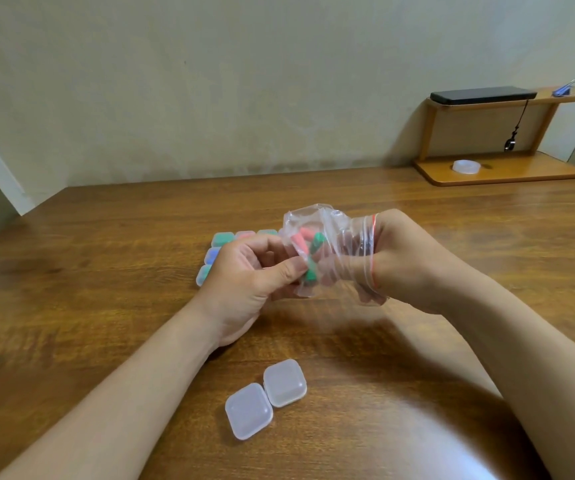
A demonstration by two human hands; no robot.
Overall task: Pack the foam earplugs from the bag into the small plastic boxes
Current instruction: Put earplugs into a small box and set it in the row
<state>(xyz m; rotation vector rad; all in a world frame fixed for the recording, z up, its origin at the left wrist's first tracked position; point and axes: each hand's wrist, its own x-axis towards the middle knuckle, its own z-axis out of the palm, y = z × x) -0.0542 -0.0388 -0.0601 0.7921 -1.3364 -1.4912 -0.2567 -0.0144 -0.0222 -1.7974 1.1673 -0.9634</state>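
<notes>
A clear zip bag (317, 223) with a red seal line is held above the table's middle. My right hand (403, 258) has its fingers pushed inside the bag's mouth. My left hand (251, 271) pinches the bag from outside, at a green earplug (312, 271). More earplugs, pink (301, 239) and green (318, 241), show through the plastic. An open, empty clear box (266, 398) lies on the table near me, its two halves side by side. Behind my left hand sit several closed boxes (223, 239) with coloured earplugs inside, partly hidden.
The wooden table (106, 271) meets a pale wall at the back. At the back right stands a small wooden shelf (500, 171) holding a tape roll (466, 167) below and a black device (483, 94) with a hanging strap on top.
</notes>
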